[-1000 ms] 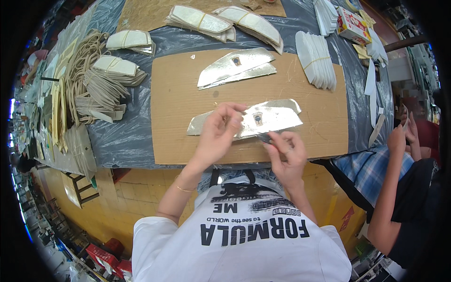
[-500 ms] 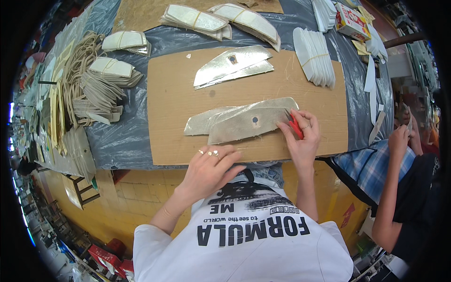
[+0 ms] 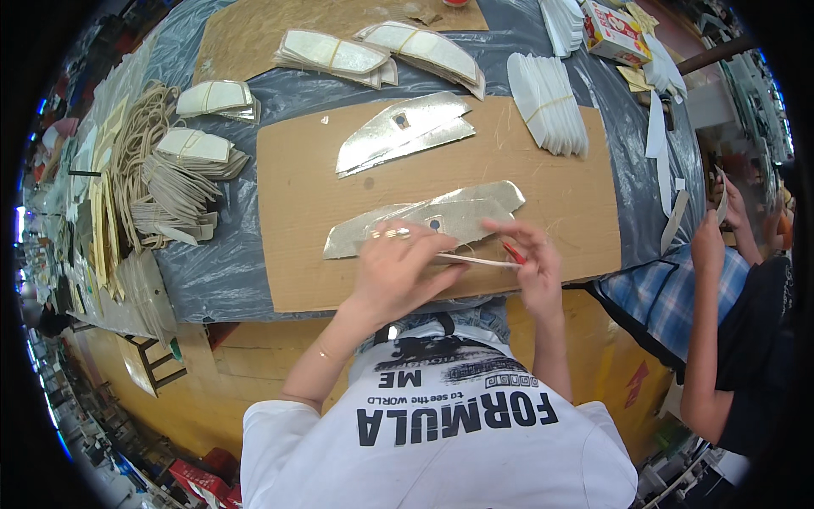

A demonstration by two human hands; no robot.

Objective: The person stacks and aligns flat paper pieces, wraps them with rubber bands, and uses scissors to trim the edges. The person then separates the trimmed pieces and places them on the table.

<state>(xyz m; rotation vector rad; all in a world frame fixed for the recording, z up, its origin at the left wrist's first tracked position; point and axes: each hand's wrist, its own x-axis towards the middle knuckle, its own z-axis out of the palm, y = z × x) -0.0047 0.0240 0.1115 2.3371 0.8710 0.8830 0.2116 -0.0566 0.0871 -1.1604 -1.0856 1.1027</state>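
Note:
Over the near part of the cardboard sheet, my left hand is closed on a thin, pale panel seen edge-on. My right hand is closed around red-handled snips, its fingers at the panel's right end; the snips' blades are not clearly seen. Just beyond both hands lie overlapping silvery, curved fabric panels. One of these shows a small dark hole with a pale border. Farther off on the same cardboard rest more shiny silver panels, one with a similar hole.
Banded stacks of white-topped panels stand along the far side, with a white banded bundle at right. Beige cords and strips heap up at left. A patterned box sits far right. Another person's hand holds a piece nearby.
My left hand has moved up and right onto the panels, and a panel edge is now raised between both hands. The right hand has shifted slightly nearer with the snips.

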